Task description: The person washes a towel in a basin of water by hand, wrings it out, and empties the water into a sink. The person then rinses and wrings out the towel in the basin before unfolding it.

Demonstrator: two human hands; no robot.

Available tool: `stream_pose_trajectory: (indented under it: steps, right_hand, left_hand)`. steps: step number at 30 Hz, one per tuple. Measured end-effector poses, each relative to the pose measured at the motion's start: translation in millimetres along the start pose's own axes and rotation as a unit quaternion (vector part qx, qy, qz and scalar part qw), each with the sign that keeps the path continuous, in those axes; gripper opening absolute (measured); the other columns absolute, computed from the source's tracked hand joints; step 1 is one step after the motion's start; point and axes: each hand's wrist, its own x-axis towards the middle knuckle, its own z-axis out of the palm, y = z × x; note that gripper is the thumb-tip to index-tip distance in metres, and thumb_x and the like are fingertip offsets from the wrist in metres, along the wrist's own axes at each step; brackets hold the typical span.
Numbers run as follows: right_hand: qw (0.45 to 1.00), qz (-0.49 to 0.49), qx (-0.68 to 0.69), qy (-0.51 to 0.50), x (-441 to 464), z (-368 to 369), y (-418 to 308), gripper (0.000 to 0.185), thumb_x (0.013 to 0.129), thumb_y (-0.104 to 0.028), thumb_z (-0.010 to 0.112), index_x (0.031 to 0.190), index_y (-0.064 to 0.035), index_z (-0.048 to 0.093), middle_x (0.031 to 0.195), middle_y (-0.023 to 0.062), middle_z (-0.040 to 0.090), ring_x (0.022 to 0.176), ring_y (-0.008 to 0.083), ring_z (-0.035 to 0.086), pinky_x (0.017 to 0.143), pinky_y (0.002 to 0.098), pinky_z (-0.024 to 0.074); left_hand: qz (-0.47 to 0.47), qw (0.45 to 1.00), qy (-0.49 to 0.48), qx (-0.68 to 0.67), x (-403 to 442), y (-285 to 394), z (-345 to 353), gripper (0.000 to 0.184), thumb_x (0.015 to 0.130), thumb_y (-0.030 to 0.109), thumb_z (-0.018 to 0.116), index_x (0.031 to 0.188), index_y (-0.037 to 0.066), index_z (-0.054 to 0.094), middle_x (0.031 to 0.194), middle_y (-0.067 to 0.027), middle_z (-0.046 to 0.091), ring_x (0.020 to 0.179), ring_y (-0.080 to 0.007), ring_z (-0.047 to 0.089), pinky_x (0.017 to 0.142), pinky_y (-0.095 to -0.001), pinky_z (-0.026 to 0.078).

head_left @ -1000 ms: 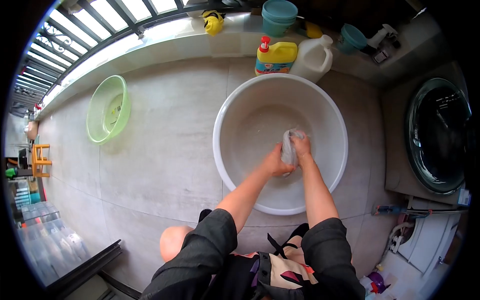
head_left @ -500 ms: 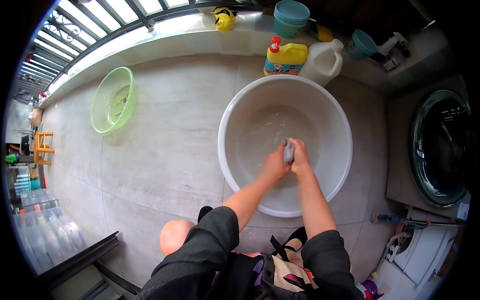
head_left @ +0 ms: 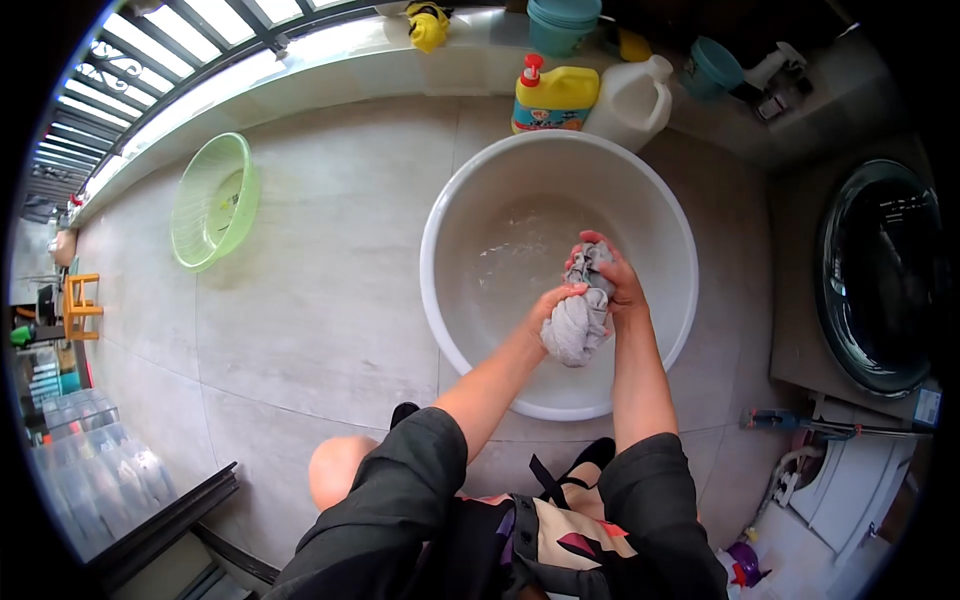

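Note:
A crumpled, wet-looking grey cloth [head_left: 576,330] is bunched between my two hands, above a large white tub [head_left: 432,290]. My left hand [head_left: 549,305] grips the cloth from the left, its thumb across the front. On the other side, my right hand [head_left: 622,278] is wrapped round the upper part, with its fingertips at the top. Both hands are closed on the cloth. Shallow, cloudy water [head_left: 515,250] lies in the bottom of the tub.
Behind the tub stand a yellow pump bottle [head_left: 556,98] and a white jug [head_left: 628,100]. A light green basket [head_left: 215,205] sits on the tiled floor to the left. At the right is a front-loading machine with a round dark door [head_left: 880,280].
The cloth was a small tight bundle inside my hands; now more of it shows, bulging below and above them. My right hand has moved up, its fingers opened wider round the cloth.

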Motion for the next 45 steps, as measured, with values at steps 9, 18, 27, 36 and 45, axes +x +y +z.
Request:
stream_pose_trajectory:
  steps: [9, 18, 27, 36, 45]
  right_hand:
    - [0.853, 0.083, -0.469, 0.214, 9, -10, 20, 0.012, 0.075, -0.009, 0.060, 0.085, -0.0042, 0.055, 0.074, 0.0029, 0.056, 0.069, 0.0102, 0.054, 0.061, 0.0256, 0.0450]
    - [0.639, 0.068, -0.725, 0.248, 2, -14, 55, 0.015, 0.076, -0.014, 0.057, 0.090, -0.0077, 0.058, 0.084, 0.0083, 0.061, 0.080, 0.0223, 0.058, 0.072, 0.0349, 0.0452]
    - [0.969, 0.207, -0.089, 0.100, 0, 26, -23, 0.038, 0.079, -0.013, 0.055, 0.113, 0.0015, 0.047, 0.084, 0.0120, 0.059, 0.080, 0.0170, 0.056, 0.075, 0.0322, 0.0474]
    - [0.816, 0.103, -0.548, 0.152, 4, 4, 2, 0.025, 0.081, -0.003, 0.042, 0.104, -0.0031, 0.053, 0.066, 0.0039, 0.052, 0.060, 0.0113, 0.051, 0.056, 0.0268, 0.0451]
    - [0.711, 0.093, -0.670, 0.192, -3, 9, 15, 0.032, 0.080, -0.014, 0.051, 0.111, -0.0101, 0.051, 0.103, 0.0128, 0.058, 0.090, 0.0193, 0.057, 0.078, 0.0307, 0.0441]
  left_hand:
    - [-0.038, 0.890, 0.210, 0.402, 7, 16, -3, 0.030, 0.074, 0.014, 0.058, 0.099, -0.002, 0.055, 0.084, -0.0109, 0.061, 0.073, -0.0204, 0.061, 0.062, -0.0317, 0.051]
    - [0.104, 0.609, 0.291, 0.730, 10, -5, -25, 0.032, 0.066, 0.022, 0.064, 0.079, -0.007, 0.060, 0.083, -0.0148, 0.063, 0.073, -0.0231, 0.061, 0.067, -0.0327, 0.047]
    - [-0.046, 0.980, 0.099, 0.168, 5, -9, 13, 0.032, 0.072, 0.026, 0.064, 0.091, 0.002, 0.055, 0.078, -0.0092, 0.060, 0.067, -0.0186, 0.060, 0.061, -0.0312, 0.051]
    - [-0.039, 0.931, 0.152, 0.328, 15, -2, -4, 0.038, 0.070, 0.013, 0.063, 0.103, 0.000, 0.048, 0.082, -0.0095, 0.059, 0.073, -0.0181, 0.060, 0.063, -0.0304, 0.051]
    - [0.103, 0.843, 0.221, 0.479, 17, -13, -15, 0.038, 0.068, 0.010, 0.064, 0.102, 0.001, 0.049, 0.088, -0.0097, 0.059, 0.075, -0.0190, 0.060, 0.067, -0.0322, 0.050]
